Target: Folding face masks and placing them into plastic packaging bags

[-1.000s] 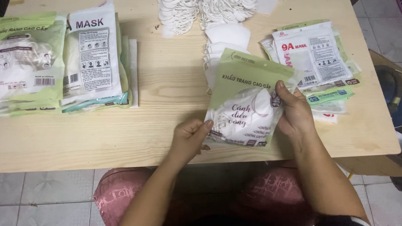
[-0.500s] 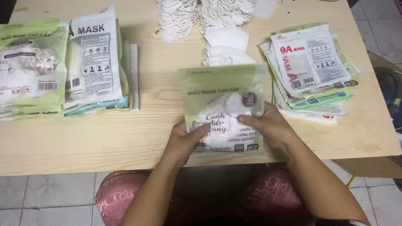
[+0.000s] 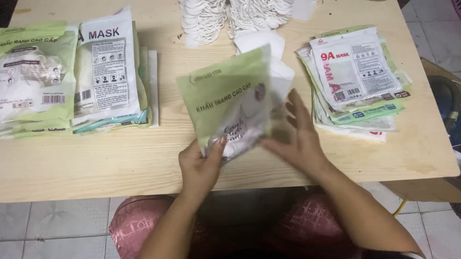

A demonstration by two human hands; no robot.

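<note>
Two bare hands worked over a pale wooden desk, seen from above by a camera on the person's head. The left hand gripped a green mask packet by its lower edge, fingers and thumb closed on the plastic, holding it tilted above the desk near the front edge. A white mask showed through the clear lower part of the packet. The right hand was just beside the packet's right side with its fingers spread and loose; whether they touched the packet could not be told, and they held nothing firmly. To the far left of the desk lay a stack of filled green packets, and touching it on the right was a second stack of filled white packets, both well apart from the hands. To the right of the hands lay a pile of flat empty packets, white and green, fanned slightly. Behind the held packet lay a few loose white masks, partly hidden by it. At the far edge of the desk sat a heap of white masks with ear loops, piled in two mounds. Below the desk edge, the person's lap showed dark pink patterned fabric over a tiled floor. At the right edge of the view, a coiled dark hose rested beside the desk.
</note>
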